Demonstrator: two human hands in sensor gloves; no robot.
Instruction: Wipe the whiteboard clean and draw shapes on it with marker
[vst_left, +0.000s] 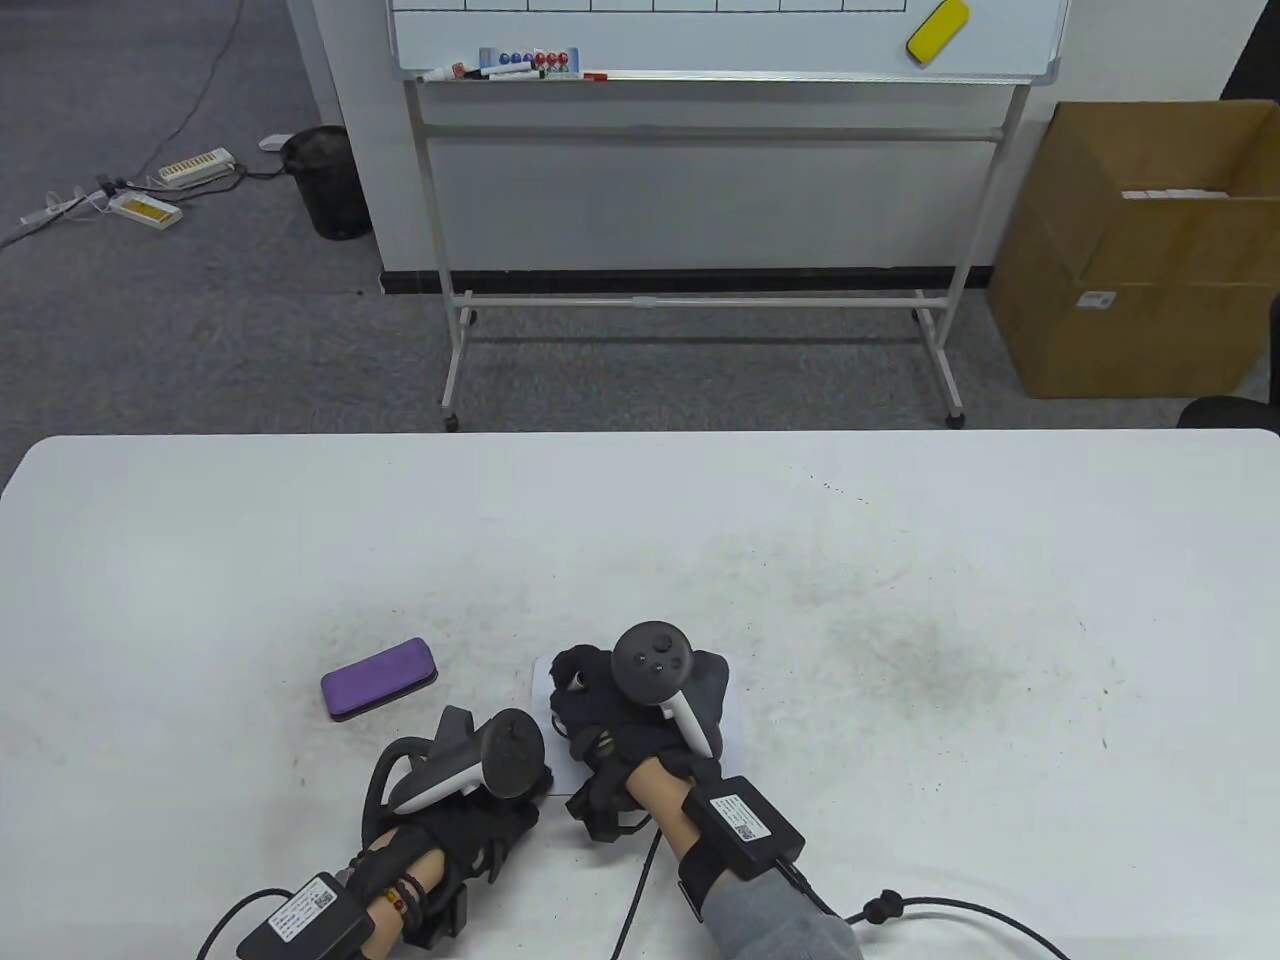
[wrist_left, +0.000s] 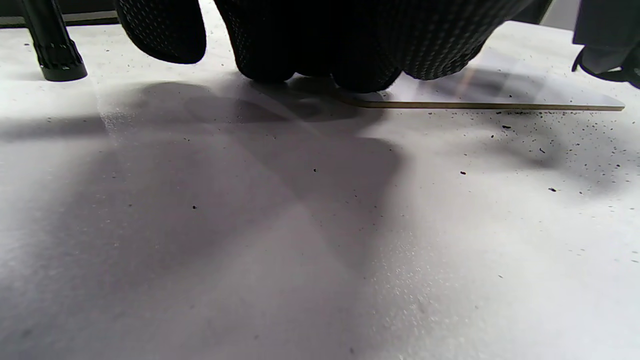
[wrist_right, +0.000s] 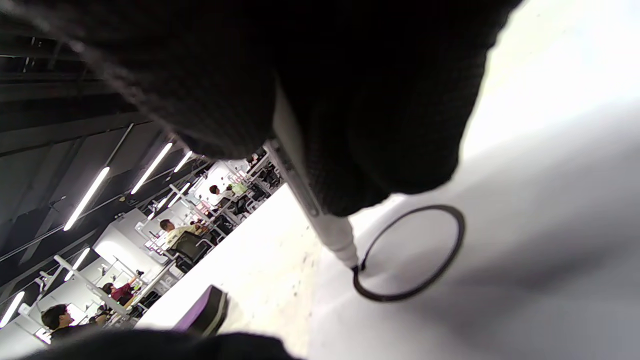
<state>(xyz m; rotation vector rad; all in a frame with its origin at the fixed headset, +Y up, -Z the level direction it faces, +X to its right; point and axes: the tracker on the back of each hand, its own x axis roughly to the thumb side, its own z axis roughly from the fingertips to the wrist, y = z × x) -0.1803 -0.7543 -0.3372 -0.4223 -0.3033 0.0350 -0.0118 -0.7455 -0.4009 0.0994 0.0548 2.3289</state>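
A small whiteboard (vst_left: 739, 712) lies flat on the table near the front edge, mostly hidden under my right hand (vst_left: 600, 700). That hand grips a white marker (wrist_right: 320, 220), and the marker's tip touches the board (wrist_right: 525, 260) where a black circle (wrist_right: 461, 235) closes. The gloved fingers (wrist_left: 310, 60) of my left hand (vst_left: 515, 795) press down on the near corner of the thin board (wrist_left: 500, 92) and hold nothing. A purple eraser (vst_left: 378, 679) lies on the table left of both hands, and it also shows in the right wrist view (wrist_right: 205, 312).
Dark specks dot the white table (vst_left: 900, 560). Behind it stands a large whiteboard on a wheeled stand (vst_left: 700, 300) with a yellow eraser (vst_left: 938, 32) stuck on it. A cardboard box (vst_left: 1140, 250) sits at the back right and a black bin (vst_left: 330, 180) at the back left.
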